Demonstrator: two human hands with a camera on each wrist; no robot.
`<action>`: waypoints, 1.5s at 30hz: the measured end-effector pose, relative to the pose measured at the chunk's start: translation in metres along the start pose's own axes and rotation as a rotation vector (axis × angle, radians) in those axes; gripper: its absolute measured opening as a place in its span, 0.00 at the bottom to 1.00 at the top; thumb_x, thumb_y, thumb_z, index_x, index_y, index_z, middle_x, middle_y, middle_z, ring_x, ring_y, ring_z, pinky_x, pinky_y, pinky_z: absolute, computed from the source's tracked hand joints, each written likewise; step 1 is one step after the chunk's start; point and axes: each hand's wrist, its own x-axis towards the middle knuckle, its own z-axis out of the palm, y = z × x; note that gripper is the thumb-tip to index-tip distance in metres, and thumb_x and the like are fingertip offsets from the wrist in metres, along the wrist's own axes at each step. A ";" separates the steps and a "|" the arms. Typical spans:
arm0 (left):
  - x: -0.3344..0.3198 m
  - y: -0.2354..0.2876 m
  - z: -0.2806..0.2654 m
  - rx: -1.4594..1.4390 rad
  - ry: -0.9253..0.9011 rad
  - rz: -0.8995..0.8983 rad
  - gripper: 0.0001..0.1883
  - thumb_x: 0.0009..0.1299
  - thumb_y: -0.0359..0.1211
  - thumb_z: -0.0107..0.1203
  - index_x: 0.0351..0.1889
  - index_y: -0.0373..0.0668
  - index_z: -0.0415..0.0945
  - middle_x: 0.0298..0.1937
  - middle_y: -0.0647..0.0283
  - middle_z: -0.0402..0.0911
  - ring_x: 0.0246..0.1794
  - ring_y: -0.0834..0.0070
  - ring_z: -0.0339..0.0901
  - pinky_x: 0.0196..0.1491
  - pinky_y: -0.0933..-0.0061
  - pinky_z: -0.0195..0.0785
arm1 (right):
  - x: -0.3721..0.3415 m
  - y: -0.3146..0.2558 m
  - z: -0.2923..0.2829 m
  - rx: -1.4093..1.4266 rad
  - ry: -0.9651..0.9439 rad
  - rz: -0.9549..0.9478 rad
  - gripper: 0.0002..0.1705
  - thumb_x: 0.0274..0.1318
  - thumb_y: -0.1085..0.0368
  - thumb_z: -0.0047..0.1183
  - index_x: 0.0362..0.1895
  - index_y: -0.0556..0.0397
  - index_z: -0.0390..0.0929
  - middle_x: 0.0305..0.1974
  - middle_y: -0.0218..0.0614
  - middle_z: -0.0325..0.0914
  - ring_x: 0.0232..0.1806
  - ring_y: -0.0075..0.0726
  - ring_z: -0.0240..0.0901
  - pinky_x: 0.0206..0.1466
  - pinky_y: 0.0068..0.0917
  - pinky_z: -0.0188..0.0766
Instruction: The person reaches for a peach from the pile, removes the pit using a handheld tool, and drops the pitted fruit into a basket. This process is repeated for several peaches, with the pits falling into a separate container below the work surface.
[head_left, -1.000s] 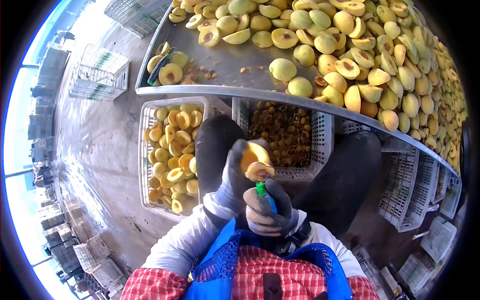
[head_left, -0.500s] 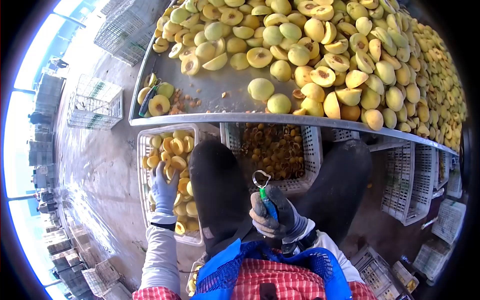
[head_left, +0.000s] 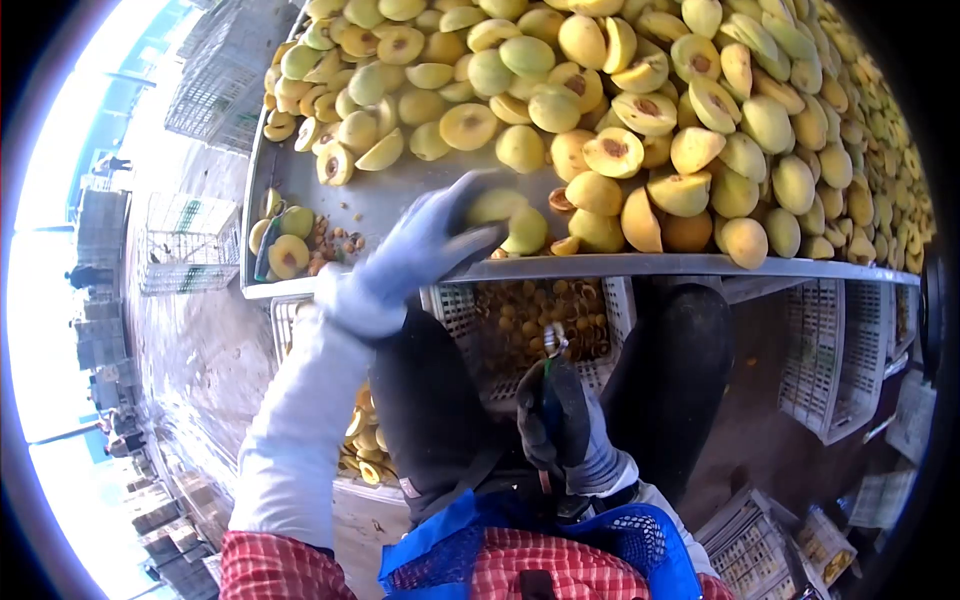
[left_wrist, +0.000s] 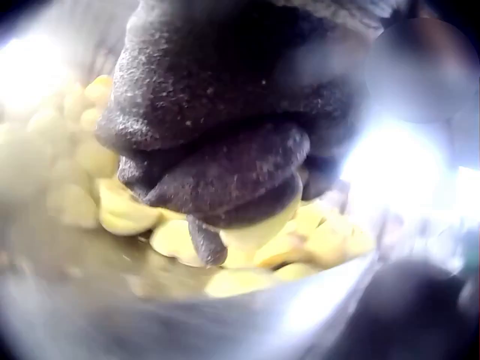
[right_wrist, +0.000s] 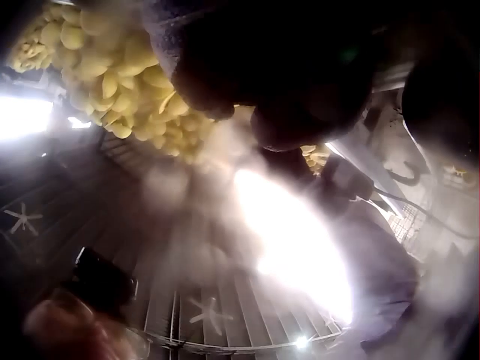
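Note:
My gloved left hand (head_left: 430, 240) reaches over the metal table's front edge, fingers and thumb around a yellow-green peach (head_left: 492, 206). In the left wrist view its dark fingers (left_wrist: 225, 172) curl over the yellow fruit (left_wrist: 259, 232). Another peach (head_left: 525, 232) sits right beside it. Low between the knees, my gloved right hand (head_left: 560, 420) grips a pitting tool (head_left: 554, 340) with a metal loop blade pointing up; its handle is mostly covered by the fingers. The right wrist view is dark and glared around that hand.
Cut peaches (head_left: 612, 152) heap across the metal table (head_left: 400, 262). Beneath its edge stands a crate (head_left: 622, 305) of brown pits. Left of the knees, pitted halves (head_left: 366, 440) lie in a partly hidden crate. Stacked crates (head_left: 815, 360) stand at right, and a pen-like tool (head_left: 263, 250) lies at the table's left corner.
My left hand held a peach at the tool, went to the crate of halves, then moved up onto the table to another peach. The right hand keeps the tool and has turned it.

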 end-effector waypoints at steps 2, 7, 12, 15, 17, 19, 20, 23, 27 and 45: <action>-0.036 0.020 0.028 -0.601 0.041 -0.020 0.31 0.63 0.40 0.54 0.62 0.33 0.63 0.53 0.58 0.75 0.53 0.73 0.72 0.57 0.73 0.64 | -0.003 -0.007 0.016 -0.275 0.210 -0.220 0.23 0.67 0.48 0.42 0.38 0.58 0.71 0.21 0.35 0.73 0.11 0.27 0.64 0.15 0.21 0.63; -0.087 0.040 0.087 -0.869 0.209 -0.126 0.26 0.68 0.41 0.50 0.60 0.35 0.65 0.52 0.58 0.74 0.52 0.73 0.71 0.56 0.74 0.63 | 0.005 -0.013 0.032 -1.030 0.327 -0.504 0.11 0.59 0.65 0.50 0.42 0.59 0.71 0.28 0.48 0.76 0.31 0.48 0.78 0.34 0.36 0.70; -0.103 0.043 0.123 -0.963 0.549 -0.168 0.24 0.72 0.45 0.46 0.57 0.35 0.68 0.48 0.58 0.76 0.47 0.75 0.72 0.53 0.75 0.64 | -0.001 -0.004 0.035 -1.160 0.330 -0.491 0.12 0.60 0.63 0.49 0.43 0.57 0.71 0.29 0.49 0.76 0.31 0.51 0.77 0.35 0.33 0.70; -0.109 0.043 0.121 -0.896 0.532 -0.116 0.24 0.73 0.44 0.46 0.57 0.34 0.68 0.48 0.59 0.76 0.46 0.76 0.72 0.53 0.76 0.65 | 0.000 0.006 0.035 -1.008 0.324 -0.494 0.13 0.59 0.61 0.49 0.43 0.57 0.71 0.29 0.49 0.75 0.32 0.50 0.77 0.35 0.33 0.70; -0.115 0.051 0.116 -0.789 0.493 -0.118 0.24 0.73 0.44 0.46 0.58 0.34 0.68 0.47 0.59 0.76 0.46 0.77 0.72 0.52 0.76 0.65 | -0.001 0.008 0.035 -0.953 0.317 -0.492 0.13 0.59 0.61 0.49 0.43 0.57 0.71 0.29 0.49 0.75 0.32 0.49 0.77 0.35 0.34 0.70; -0.120 0.054 0.112 -0.641 0.473 -0.079 0.22 0.73 0.41 0.48 0.58 0.34 0.68 0.47 0.59 0.76 0.46 0.78 0.72 0.50 0.78 0.65 | -0.005 0.008 0.035 -0.995 0.314 -0.490 0.14 0.59 0.60 0.49 0.44 0.57 0.70 0.30 0.48 0.75 0.32 0.48 0.77 0.35 0.34 0.70; -0.122 0.052 0.110 -0.682 0.475 -0.075 0.22 0.73 0.40 0.48 0.57 0.34 0.68 0.47 0.59 0.76 0.46 0.78 0.72 0.51 0.78 0.65 | -0.007 0.009 0.036 -1.077 0.297 -0.511 0.15 0.59 0.60 0.48 0.44 0.57 0.70 0.30 0.49 0.75 0.32 0.49 0.77 0.35 0.35 0.70; -0.130 0.049 0.110 -0.914 0.520 -0.078 0.20 0.73 0.38 0.50 0.56 0.34 0.68 0.47 0.59 0.76 0.47 0.77 0.73 0.52 0.78 0.66 | -0.010 0.012 0.041 -1.203 0.231 -0.488 0.17 0.60 0.58 0.47 0.46 0.58 0.68 0.30 0.50 0.75 0.32 0.53 0.76 0.35 0.37 0.70; -0.128 0.060 0.121 -0.855 0.639 -0.071 0.20 0.72 0.41 0.51 0.54 0.35 0.69 0.45 0.60 0.76 0.47 0.77 0.73 0.50 0.77 0.67 | -0.011 0.020 0.039 -1.261 0.254 -0.651 0.20 0.61 0.55 0.46 0.47 0.59 0.68 0.30 0.51 0.75 0.32 0.56 0.76 0.35 0.39 0.70; -0.123 0.025 0.124 -0.530 0.477 0.105 0.14 0.66 0.34 0.56 0.46 0.36 0.75 0.36 0.56 0.81 0.38 0.72 0.79 0.45 0.72 0.71 | -0.031 0.032 0.011 0.235 -0.251 0.220 0.20 0.69 0.52 0.38 0.49 0.53 0.72 0.37 0.33 0.74 0.33 0.29 0.72 0.34 0.22 0.70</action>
